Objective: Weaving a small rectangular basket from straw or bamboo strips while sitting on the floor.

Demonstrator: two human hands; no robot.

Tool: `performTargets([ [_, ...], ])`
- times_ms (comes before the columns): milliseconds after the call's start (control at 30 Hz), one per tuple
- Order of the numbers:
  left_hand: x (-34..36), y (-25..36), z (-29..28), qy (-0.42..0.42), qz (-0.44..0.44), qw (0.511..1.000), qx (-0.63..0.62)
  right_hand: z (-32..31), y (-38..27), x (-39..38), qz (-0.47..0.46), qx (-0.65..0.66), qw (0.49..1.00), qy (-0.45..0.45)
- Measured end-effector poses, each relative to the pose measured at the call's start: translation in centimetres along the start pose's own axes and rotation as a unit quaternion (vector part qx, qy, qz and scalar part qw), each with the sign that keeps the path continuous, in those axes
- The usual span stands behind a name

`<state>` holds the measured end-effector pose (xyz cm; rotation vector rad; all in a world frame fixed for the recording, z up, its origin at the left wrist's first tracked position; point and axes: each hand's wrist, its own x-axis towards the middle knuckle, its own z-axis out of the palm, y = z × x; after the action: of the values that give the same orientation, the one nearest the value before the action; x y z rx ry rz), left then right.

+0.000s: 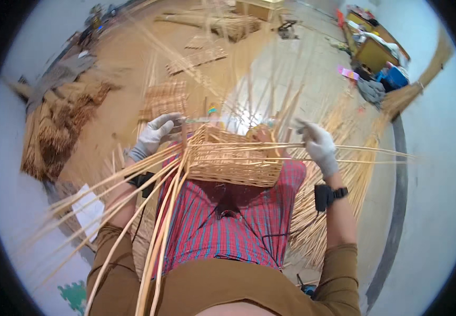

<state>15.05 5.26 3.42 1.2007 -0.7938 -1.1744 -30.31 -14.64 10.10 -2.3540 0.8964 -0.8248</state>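
A partly woven wicker basket [236, 167] rests across my lap, with long loose rods [172, 181] fanning out from its left end. Beside the left corner is my gloved left hand [158, 136]. Its fingers are bent together near an upright stake [184, 139], and what they grip is hard to make out. My gloved right hand [320, 147] is off the basket's right end, its fingertips blurred. Thin weaving rods [365, 151] run from the basket past this hand to the right. A pale, blurred strip [212, 120] crosses above the far rim; its kind is unclear.
A heap of loose rods [338, 210] covers the floor at my right. Brown bundles [59, 131] lean at the left wall. Woven panels [196, 59] and another bundle [212, 23] lie farther off. A wooden box [378, 50] with cloths stands at the far right.
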Motion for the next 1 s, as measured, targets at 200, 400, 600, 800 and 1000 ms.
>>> performTargets([
  [200,-8.3,-7.1,4.2,0.185,-0.088,0.957,0.204,4.2,-6.6,-8.8,0.089,-0.064,0.987,-0.121],
  [400,-12.2,-10.6,6.9,0.207,0.009,0.931,0.301,10.7,-7.9,-15.5,0.016,-0.042,0.929,-0.367],
  [600,-10.7,-11.7,9.6,0.178,0.175,0.881,0.402,12.3,-4.4,-5.0,0.294,0.285,0.904,-0.122],
  [800,-8.7,-8.9,11.5,0.125,-0.057,0.838,0.529,15.2,-5.4,-7.6,0.306,0.224,0.924,-0.043],
  [1000,-5.7,-7.4,10.6,-0.019,-0.226,0.965,0.132,17.9,-2.8,-13.4,0.491,0.526,0.694,-0.031],
])
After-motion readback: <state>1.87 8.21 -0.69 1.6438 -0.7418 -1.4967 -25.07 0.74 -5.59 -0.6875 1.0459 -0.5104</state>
